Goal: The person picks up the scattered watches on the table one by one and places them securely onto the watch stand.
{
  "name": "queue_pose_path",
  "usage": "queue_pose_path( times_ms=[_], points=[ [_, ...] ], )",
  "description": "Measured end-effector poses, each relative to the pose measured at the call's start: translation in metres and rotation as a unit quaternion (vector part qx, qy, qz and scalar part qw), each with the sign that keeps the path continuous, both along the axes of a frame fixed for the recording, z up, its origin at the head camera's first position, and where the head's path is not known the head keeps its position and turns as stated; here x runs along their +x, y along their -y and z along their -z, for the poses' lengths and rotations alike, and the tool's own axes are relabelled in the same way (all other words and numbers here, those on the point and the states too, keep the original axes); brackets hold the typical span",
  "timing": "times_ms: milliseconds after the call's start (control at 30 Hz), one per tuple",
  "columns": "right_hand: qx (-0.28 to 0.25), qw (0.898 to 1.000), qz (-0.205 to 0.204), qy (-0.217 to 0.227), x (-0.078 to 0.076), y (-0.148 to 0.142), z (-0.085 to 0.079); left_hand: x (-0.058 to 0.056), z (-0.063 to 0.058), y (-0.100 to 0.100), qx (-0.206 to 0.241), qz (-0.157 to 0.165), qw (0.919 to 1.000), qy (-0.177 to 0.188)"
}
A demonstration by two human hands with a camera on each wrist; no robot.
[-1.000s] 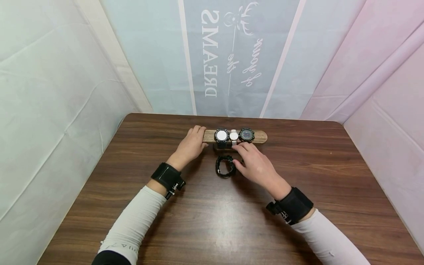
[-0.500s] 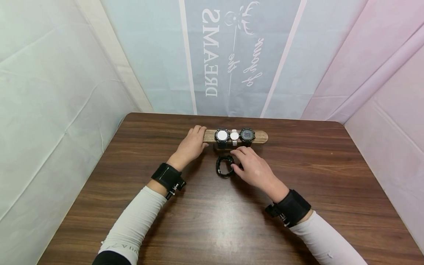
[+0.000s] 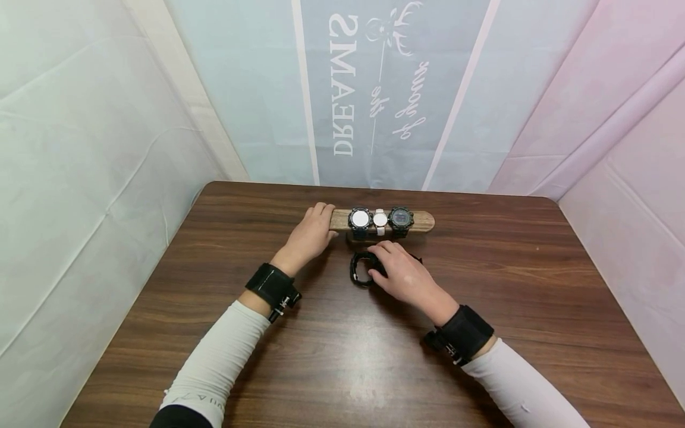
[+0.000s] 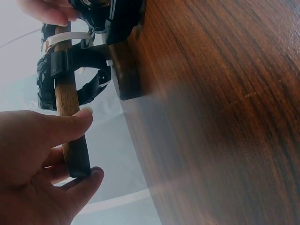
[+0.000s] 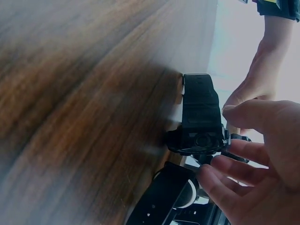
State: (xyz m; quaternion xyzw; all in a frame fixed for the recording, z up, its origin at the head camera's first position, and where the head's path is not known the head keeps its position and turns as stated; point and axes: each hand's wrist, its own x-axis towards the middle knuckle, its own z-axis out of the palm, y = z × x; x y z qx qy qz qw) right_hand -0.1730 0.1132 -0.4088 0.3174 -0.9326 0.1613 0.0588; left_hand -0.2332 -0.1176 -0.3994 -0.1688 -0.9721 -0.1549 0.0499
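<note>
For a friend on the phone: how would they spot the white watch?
Look at the brown table; near its far edge is a wooden bar. On that bar, the white watch sits between two black watches. Smaller than both, it alone has a pale strap.

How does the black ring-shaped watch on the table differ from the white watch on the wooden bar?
The black watch is dark, bulky; the white watch is pale and slimmer. The black watch rests on the table; the white watch sits on the wooden bar. From above, the black watch looks like a ring; the white watch is face-up. Both are wristwatches.
</note>
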Motion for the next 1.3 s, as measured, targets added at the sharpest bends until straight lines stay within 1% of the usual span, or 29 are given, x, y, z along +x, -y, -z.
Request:
queue_pose_path(
  times_ms=[333,467,600,800,1033,1300],
  points=[
    [0.018,0.997,0.027,0.063,-0.001,0.004,0.003,-0.001,0.001,0.0,-0.003,0.003,1.0,-0.002],
    [0.018,0.995,0.035,0.093,-0.002,0.005,0.004,-0.001,0.002,0.0,-0.003,0.003,1.0,0.0],
    [0.017,0.993,0.042,0.111,-0.002,0.006,0.003,-0.001,0.002,0.0,-0.001,0.002,1.0,-0.001],
    [0.011,0.99,0.043,0.134,-0.004,0.008,0.004,-0.001,0.002,0.0,-0.002,0.002,1.0,-0.002],
    [0.01,0.987,0.034,0.158,-0.007,0.01,0.001,-0.001,0.001,0.0,0.002,0.0,1.0,0.001],
    [0.011,0.974,0.032,0.226,-0.011,0.015,-0.007,-0.001,0.0,0.0,0.004,-0.002,1.0,0.005]
  ],
)
